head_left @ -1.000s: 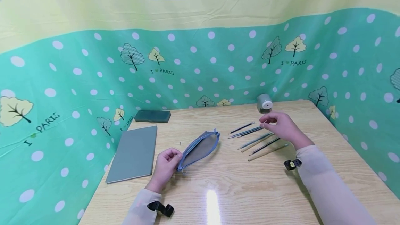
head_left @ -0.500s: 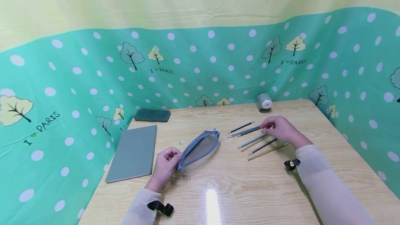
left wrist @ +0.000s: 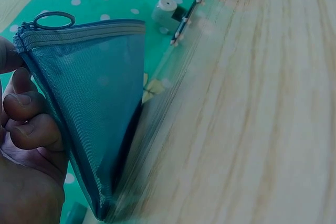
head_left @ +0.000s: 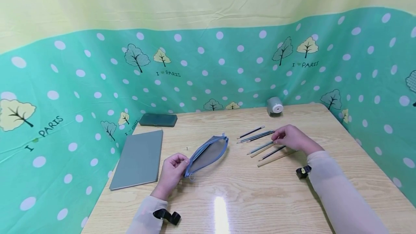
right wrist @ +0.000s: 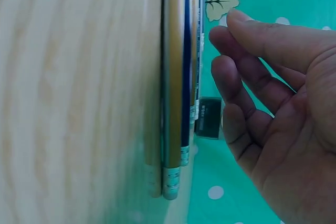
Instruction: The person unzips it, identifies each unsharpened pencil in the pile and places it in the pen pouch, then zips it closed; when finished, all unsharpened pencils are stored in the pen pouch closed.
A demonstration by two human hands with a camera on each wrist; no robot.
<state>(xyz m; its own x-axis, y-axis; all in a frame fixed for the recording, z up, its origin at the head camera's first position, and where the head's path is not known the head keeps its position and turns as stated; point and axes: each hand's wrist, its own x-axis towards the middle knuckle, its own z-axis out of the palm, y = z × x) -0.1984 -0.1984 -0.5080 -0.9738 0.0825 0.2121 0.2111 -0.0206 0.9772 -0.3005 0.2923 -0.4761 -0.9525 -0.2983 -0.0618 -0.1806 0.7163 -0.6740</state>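
Observation:
My left hand [head_left: 173,170] pinches one end of a blue mesh zip pouch [head_left: 211,154], whose mouth gapes. In the left wrist view, thumb and fingers grip the pouch [left wrist: 100,82] at its corner, near the zip's ring pull [left wrist: 54,20]. Several pencils lie loosely side by side on the table, among them a dark blue pencil [head_left: 251,133] and a plain wood one [head_left: 276,159]. Over their far ends hovers my right hand [head_left: 294,139]. From the right wrist, that hand [right wrist: 283,87] has loosely bent fingers with nothing between them, close beside a yellow pencil [right wrist: 175,77].
Behind the pencils stands a grey pencil sharpener [head_left: 275,107]. A grey notebook [head_left: 138,160] lies at the left, with a dark green case [head_left: 158,120] beyond it. Polka-dot cloth [head_left: 208,68] hangs along the table's back and both sides.
My right hand has shifted slightly toward me over the pencils, its thumb and fingertips drawing closer together. The left hand and pouch have stayed put.

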